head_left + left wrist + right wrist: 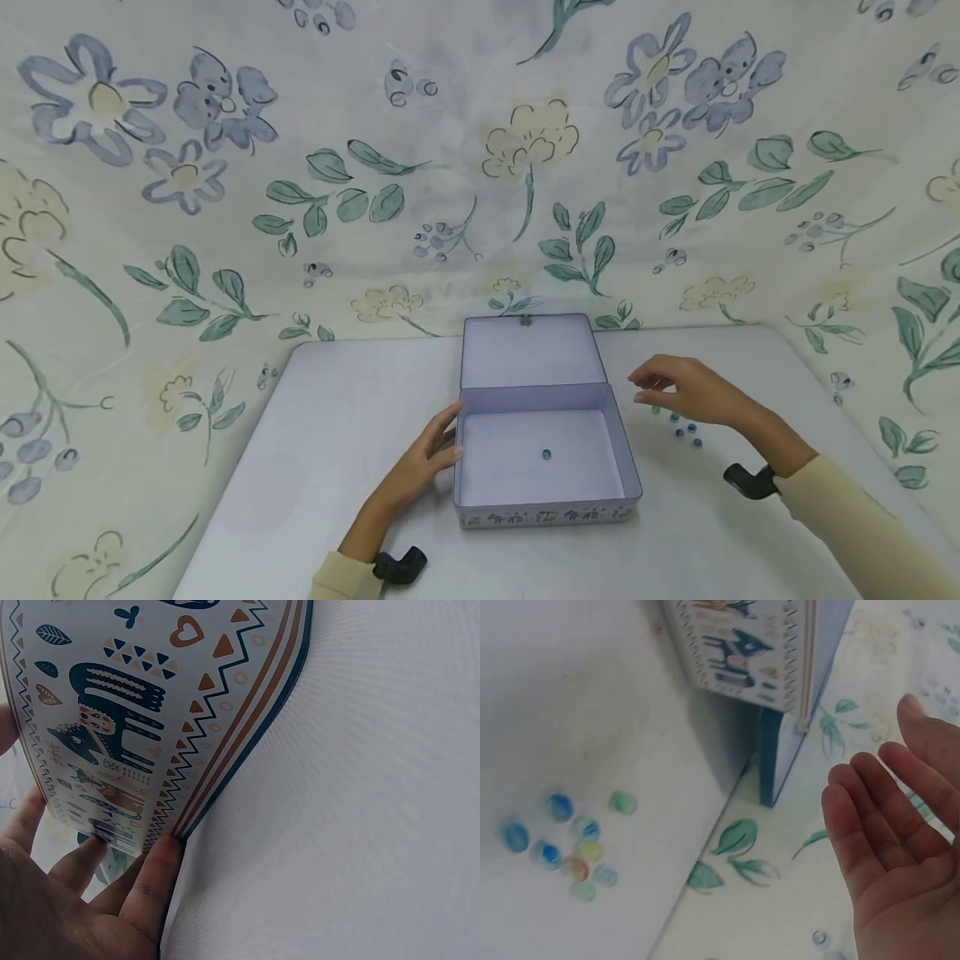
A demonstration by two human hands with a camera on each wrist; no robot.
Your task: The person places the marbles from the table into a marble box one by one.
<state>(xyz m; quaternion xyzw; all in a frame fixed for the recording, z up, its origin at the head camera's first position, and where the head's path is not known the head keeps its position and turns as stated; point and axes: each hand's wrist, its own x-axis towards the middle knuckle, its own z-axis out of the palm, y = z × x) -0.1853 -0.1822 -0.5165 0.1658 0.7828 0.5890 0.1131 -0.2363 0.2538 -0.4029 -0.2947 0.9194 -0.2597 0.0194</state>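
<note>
An open hinged tin box [547, 514] stands on the table, its lid tilted back. One glass marble [547, 455] lies on the box floor. Against the box's left wall, my left hand [420, 462] rests with extended fingers; the left wrist view shows its fingertips [154, 881] touching the patterned side. My right hand [693, 390] is raised to the right of the box, fingers slightly bent. In the right wrist view its palm [907, 907] shows nothing held. Beneath and beside that hand lie several glass marbles [692, 428], blue, green, yellow and reddish in the right wrist view [560, 808].
The white table [360, 392] extends to both sides of the box. Behind it hangs a floral cloth [465, 183], which also shows at both sides. The upright lid [532, 354] stands near the table's back edge. A black wrist camera [750, 482] sits on each forearm.
</note>
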